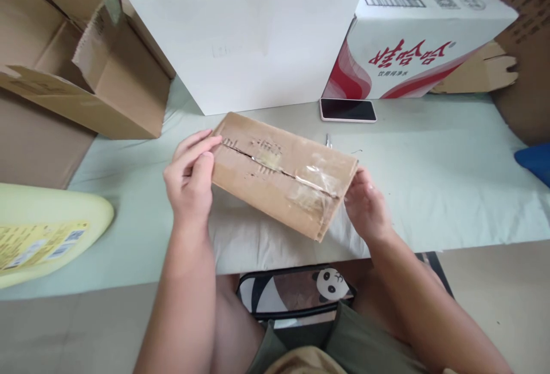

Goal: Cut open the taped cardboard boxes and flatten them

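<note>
A small brown cardboard box [283, 173] with clear tape along its centre seam is held between both hands above a pale green mat [429, 179]. My left hand [189, 176] grips the box's left end, thumb on the side and fingers curled over the top edge. My right hand [365, 205] holds the right end, its fingers mostly hidden behind the box. The box is tilted, left end farther from me, and its flaps are taped closed.
A phone [347, 110] lies face up behind the box. A large white box [258, 42] and a red-and-white printed carton [412, 47] stand at the back. Open brown cartons [86, 59] sit left, a yellow object [43, 236] near left, a blue item [535, 162] right.
</note>
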`<control>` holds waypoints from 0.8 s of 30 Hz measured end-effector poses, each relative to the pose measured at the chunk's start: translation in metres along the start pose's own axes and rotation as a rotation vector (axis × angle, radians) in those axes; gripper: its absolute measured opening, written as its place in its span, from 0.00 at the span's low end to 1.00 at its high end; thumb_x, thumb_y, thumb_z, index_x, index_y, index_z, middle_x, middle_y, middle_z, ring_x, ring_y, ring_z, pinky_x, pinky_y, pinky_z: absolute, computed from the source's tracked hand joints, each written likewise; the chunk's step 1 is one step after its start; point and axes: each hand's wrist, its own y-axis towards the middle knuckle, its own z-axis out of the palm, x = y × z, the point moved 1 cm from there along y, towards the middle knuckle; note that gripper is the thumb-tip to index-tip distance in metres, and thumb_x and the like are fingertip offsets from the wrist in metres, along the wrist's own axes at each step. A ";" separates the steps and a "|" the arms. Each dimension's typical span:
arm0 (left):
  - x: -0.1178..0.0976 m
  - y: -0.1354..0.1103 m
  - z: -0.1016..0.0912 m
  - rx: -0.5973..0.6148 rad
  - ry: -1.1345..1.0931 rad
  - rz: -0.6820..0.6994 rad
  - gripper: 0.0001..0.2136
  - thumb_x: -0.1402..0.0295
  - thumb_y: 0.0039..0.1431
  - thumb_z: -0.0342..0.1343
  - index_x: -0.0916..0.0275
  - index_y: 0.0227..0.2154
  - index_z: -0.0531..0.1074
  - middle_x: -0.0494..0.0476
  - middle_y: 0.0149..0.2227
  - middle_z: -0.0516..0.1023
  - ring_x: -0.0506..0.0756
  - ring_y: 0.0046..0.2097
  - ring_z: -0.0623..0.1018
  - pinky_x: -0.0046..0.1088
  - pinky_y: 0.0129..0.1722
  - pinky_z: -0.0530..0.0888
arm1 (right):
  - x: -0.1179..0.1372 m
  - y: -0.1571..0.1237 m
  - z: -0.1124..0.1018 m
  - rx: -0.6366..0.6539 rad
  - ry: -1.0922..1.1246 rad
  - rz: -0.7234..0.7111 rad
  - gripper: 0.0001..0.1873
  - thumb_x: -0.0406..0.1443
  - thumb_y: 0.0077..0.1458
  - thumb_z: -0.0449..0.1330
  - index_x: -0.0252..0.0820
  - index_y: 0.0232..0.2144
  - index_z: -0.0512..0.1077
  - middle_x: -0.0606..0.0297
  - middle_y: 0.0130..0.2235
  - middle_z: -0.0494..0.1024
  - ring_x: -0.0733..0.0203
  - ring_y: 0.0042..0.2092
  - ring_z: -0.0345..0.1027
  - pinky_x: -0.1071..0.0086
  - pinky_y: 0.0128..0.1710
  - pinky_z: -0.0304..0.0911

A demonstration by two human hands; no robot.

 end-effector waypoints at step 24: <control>-0.013 -0.021 0.020 0.724 -0.109 -1.001 0.27 0.40 0.51 0.57 0.62 0.36 0.77 0.58 0.27 0.81 0.58 0.25 0.81 0.28 0.21 0.54 | 0.014 -0.023 0.008 0.271 -0.048 -0.409 0.24 0.54 0.70 0.52 0.60 0.60 0.76 0.65 0.69 0.70 0.48 0.73 0.59 0.47 0.76 0.52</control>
